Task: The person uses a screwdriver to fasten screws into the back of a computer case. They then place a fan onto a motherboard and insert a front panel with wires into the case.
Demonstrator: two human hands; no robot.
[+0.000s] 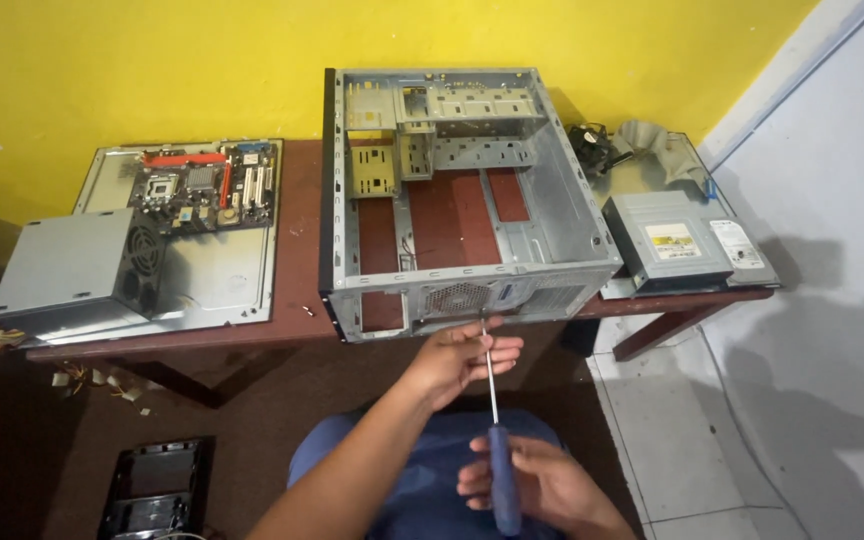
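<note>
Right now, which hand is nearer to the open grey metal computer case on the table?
Left. The left hand pinches the shaft of the blue-handled screwdriver just below the open grey metal computer case. The right hand grips the handle lower, nearer the person's lap.

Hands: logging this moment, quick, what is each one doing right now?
Left hand: fingers pinching the metal shaft of the screwdriver near its tip.
Right hand: closed around the screwdriver's blue handle.
</note>
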